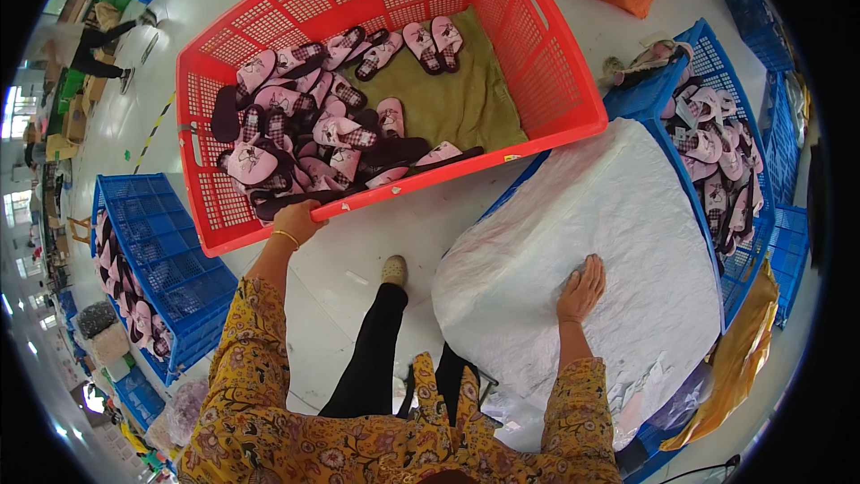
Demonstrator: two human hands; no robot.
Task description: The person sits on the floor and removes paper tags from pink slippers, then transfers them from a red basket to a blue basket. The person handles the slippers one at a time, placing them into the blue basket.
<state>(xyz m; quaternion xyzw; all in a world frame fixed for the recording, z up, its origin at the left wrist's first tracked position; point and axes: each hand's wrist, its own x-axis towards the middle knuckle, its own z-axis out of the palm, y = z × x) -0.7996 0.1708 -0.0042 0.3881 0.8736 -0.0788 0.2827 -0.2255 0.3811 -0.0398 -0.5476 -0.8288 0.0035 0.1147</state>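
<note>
- Step in hand, as judged: steadying or shifting the red crate [557, 54] by its near rim; one view alone does not settle whether it is in motion.
- Left hand [300, 222]: fingers curled over the crate's near rim, towards its left corner; appears to grip it, though the fingertips are partly hidden.
- Right hand [582, 290]: open, palm down on the white bundle [502, 255], fingers together or nearly so; grasps nothing visible.
- Red crate lies ahead of the person, tilted across the view; its near right corner reaches the bundle's far edge. Support underneath: cannot tell.
- Pink slippers [253, 163] with dark soles lie jumbled in the crate's left part; one pair [434, 45] sits side by side at the far wall, partly on an olive cloth [479, 103] that covers the right part of the base.
- More slippers fill a blue crate [663, 130] beyond the bundle; another blue crate [175, 251] stands at left, slippers showing at its far side.
- Next move, as judged: calls for a firm hold on the rim and a level pull or push, clear of the bundle.
- Risk: a one-handed pull near the corner could swing the crate round.
</note>
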